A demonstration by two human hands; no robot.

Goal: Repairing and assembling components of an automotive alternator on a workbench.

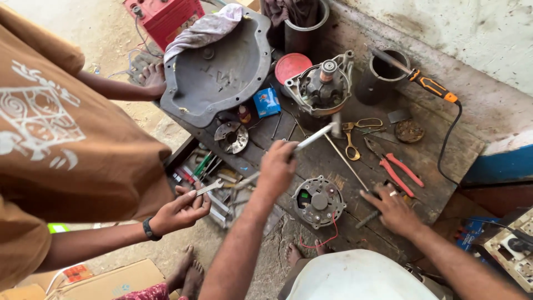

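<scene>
big grey housing cover (222,72) sits top left of the wooden bench (444,150), alternator body (323,86) behind, left hand (276,166) clamped round a metal rod (313,136) w/ its tip by that body, right hand (395,210) resting flat on the bench, fingers loose.

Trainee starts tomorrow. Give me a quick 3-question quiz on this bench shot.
1. True or false: the red-handled pliers lie on the bench.
2. What does the left hand hold? A) hammer B) saw C) paintbrush
3. Fill in: the other person's hand holds a small ____.
Key: 1 true; 2 A; 3 wrench.
</scene>
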